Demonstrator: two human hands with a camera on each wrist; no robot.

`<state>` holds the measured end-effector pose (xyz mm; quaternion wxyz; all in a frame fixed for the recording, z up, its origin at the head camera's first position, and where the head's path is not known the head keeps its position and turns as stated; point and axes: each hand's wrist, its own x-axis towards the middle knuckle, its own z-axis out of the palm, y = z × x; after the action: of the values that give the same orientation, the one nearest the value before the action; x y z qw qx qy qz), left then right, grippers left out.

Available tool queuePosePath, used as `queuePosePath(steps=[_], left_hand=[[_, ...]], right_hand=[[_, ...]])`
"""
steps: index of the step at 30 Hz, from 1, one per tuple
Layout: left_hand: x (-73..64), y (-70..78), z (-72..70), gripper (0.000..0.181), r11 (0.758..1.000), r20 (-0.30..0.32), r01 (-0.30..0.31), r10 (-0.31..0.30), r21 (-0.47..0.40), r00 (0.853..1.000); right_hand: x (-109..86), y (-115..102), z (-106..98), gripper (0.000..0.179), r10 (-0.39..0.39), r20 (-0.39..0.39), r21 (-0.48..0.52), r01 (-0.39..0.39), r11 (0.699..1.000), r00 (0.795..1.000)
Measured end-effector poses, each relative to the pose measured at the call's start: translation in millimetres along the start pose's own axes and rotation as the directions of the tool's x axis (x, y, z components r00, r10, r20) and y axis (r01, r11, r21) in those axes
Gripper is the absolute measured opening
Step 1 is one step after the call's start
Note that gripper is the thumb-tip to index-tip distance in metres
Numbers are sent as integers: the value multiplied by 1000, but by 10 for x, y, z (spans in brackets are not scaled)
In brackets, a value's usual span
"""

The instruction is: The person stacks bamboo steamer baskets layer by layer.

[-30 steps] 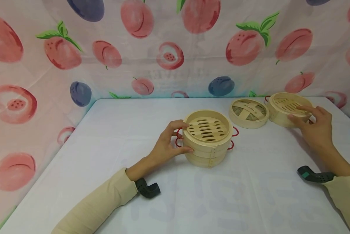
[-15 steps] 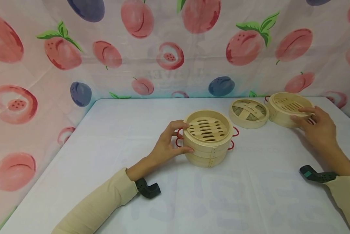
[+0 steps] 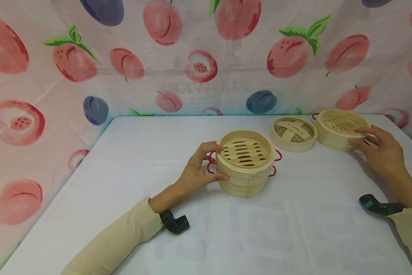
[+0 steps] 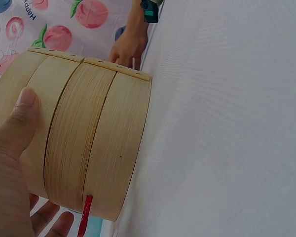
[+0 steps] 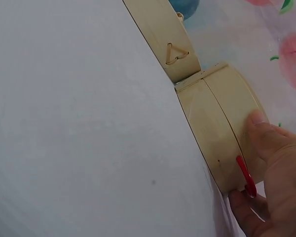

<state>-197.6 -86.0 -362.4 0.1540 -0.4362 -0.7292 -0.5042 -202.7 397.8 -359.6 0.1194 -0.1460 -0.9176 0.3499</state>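
Two stacked bamboo steamer baskets [image 3: 242, 183] stand upright mid-table, slats showing on top and red loop handles at the sides. My left hand [image 3: 193, 168] grips the stack's left side, fingers over the upper rim and thumb on the front wall. In the left wrist view that thumb lies across the upper bamboo wall [image 4: 84, 128]. At the far right sits another slatted steamer basket [image 3: 331, 135]. My right hand [image 3: 383, 152] holds its right edge, fingers at the rim; in the right wrist view the thumb lies on the wall [image 5: 212, 118] near a red handle [image 5: 246, 175].
A woven steamer lid [image 3: 293, 131] lies left of the far basket, right beside it. Behind the white table [image 3: 140, 145] hangs a fruit-printed cloth [image 3: 233, 65]. Black wrist devices [image 3: 175, 223] sit at both cuffs.
My right hand has slid to the right along the far basket's rim, while that basket has stayed in place. The left hand and the stack have not moved.
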Motion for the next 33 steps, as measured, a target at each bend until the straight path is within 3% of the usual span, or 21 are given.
queuePosePath(steps=[26, 33], left_hand=[[-9, -2, -1, 79, 1000, 0, 13, -13, -3, 1000], [5, 41, 3, 79, 1000, -9, 1, -1, -9, 1000]], right_hand=[[-2, -58, -35, 60, -38, -48, -46, 36, 998, 998], [-25, -116, -129, 23, -96, -140, 52, 104, 993, 985]])
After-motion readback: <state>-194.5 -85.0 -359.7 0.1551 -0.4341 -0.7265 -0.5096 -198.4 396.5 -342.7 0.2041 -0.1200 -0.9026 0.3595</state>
